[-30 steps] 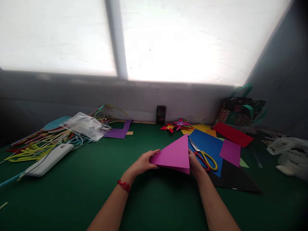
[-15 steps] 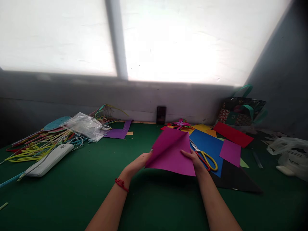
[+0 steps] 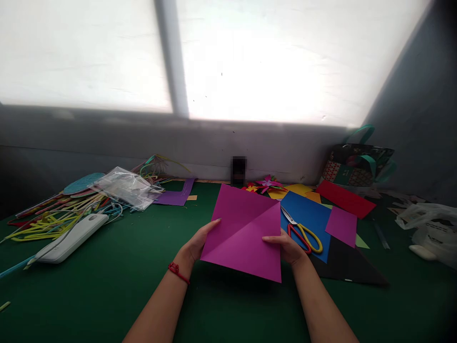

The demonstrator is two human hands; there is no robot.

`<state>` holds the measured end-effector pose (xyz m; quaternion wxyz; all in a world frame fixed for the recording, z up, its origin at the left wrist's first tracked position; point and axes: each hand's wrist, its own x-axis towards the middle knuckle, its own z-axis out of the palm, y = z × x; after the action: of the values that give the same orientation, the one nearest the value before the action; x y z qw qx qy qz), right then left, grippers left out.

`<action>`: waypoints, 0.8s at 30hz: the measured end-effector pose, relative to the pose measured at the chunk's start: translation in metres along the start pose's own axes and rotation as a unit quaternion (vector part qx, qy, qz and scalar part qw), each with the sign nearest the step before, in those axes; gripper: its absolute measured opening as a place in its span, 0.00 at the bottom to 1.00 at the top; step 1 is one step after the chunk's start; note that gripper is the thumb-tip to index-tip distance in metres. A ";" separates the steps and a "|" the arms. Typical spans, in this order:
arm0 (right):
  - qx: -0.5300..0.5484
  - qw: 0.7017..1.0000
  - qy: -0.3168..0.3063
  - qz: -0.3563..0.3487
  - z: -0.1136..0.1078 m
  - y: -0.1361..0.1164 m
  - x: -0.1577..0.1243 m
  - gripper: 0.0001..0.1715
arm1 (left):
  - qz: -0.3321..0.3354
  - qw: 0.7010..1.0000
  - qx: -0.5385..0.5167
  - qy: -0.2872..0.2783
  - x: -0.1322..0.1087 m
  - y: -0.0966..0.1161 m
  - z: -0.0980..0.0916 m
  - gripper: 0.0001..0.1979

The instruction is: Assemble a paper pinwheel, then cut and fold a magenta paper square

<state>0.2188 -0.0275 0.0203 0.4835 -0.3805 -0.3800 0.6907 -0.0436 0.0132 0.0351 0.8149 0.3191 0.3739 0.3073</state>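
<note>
A magenta sheet of paper [image 3: 239, 233] with one diagonal crease is held up over the green table. My left hand [image 3: 196, 242] grips its left edge, thumb on top and the other fingers hidden beneath. At the right edge my right hand [image 3: 287, 245] pinches it, a thumb lying on the face of the sheet. Just right of that hand, scissors [image 3: 303, 236] with one red and one yellow handle rest on blue paper [image 3: 314, 221].
Pipe cleaners [image 3: 46, 226], a clear plastic bag [image 3: 126, 188] and a white power strip [image 3: 71, 240] lie left. Paper flowers [image 3: 267, 184] are at the back. Red paper [image 3: 346, 199], black paper [image 3: 350, 264], a patterned bag [image 3: 352, 166] and a white plastic bag [image 3: 435, 233] lie right.
The magenta sheet has opened out flatter and tilted toward me, showing its diagonal crease. Its lower edge has come down, and my left hand has shifted slightly left.
</note>
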 end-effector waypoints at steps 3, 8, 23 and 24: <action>0.000 1.000 -0.002 0.003 0.000 0.001 0.000 0.32 | -0.012 1.000 -0.020 -0.015 -0.004 0.002 0.003 0.27; 0.048 0.998 0.039 0.020 0.000 0.002 0.004 0.26 | -0.010 0.998 -0.043 -0.046 -0.005 0.002 0.001 0.28; 0.104 0.993 0.059 0.017 -0.006 -0.003 0.009 0.17 | -0.058 0.994 -0.079 -0.049 -0.014 0.004 -0.004 0.22; 0.099 0.993 0.059 0.007 -0.007 -0.002 0.010 0.16 | -0.057 0.994 -0.081 -0.054 -0.015 0.004 -0.004 0.23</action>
<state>0.2236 -0.0165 0.0180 0.5357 -0.3733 -0.2781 0.7045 -0.0555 0.0055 0.0423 0.8728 0.2467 0.3212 0.2722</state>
